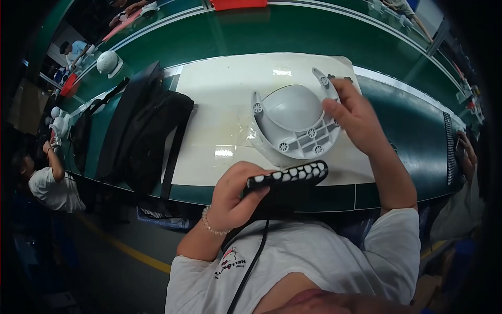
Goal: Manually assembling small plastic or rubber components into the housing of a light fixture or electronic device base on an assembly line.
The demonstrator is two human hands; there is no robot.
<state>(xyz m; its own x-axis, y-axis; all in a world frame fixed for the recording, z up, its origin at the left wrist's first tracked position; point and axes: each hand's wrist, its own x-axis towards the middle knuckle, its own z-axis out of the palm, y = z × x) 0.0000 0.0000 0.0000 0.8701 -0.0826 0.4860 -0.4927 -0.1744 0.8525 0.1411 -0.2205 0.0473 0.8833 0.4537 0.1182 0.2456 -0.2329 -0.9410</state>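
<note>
My left hand [236,194] is closed on a flat black object with white pebble-like spots [293,174] along its visible side. It is held above the near edge of the table; I cannot make out its kind. A pale grey plastic housing [295,107] rests on the white board [209,125]. Its open, ribbed underside shows several round screw posts, and two prongs stick out from its far side. My right hand [355,116] grips the housing's right rim, with the thumb on the near face and the fingers partly hidden behind.
A black bag [151,131] with straps lies left of the board on the green table [402,125]. Behind it stands a white round-topped part [109,64]. A red bin [239,4] is at the far edge. Co-workers sit at left, right and across.
</note>
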